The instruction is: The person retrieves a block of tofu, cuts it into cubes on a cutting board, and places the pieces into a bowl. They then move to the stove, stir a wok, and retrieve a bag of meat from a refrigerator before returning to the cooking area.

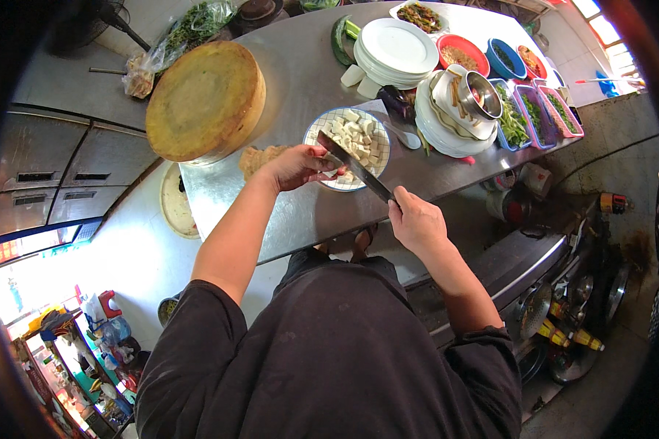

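A white bowl with a blue grid pattern [383, 159] stands near the front of the steel table, filled with white tofu cubes [354, 134]. Above its left rim is my left hand [302, 167], fingers curled around a small white piece that looks like tofu. My right hand [417, 217] grips the handle of a knife [357, 167], whose dark blade slants up and left over the bowl, close to my left fingertips. Partly behind my left hand lies a light brown, lumpy thing [252, 160] that I cannot identify.
A thick round wooden chopping block [203, 101] stands at the left on the steel table [302, 60]. Stacked white plates [398, 46], an eggplant [396, 101], a white spoon [409, 138], a metal bowl [489, 99] and baskets of cut greens [513, 118] stand beyond and to the right.
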